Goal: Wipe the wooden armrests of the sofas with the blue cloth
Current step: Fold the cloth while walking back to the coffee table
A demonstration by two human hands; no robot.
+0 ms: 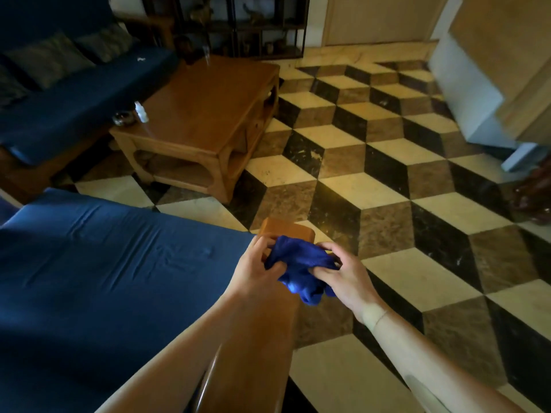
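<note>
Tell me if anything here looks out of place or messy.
Nothing is spilled or broken. The blue cloth is bunched between the left hand and right hand above the armrest, not yet flat on it.

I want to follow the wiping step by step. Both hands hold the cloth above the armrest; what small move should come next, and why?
Probably lower the cloth flat onto the armrest. The left hand and right hand hold it bunched over the far end, apparently not yet pressed on the wood.
</note>
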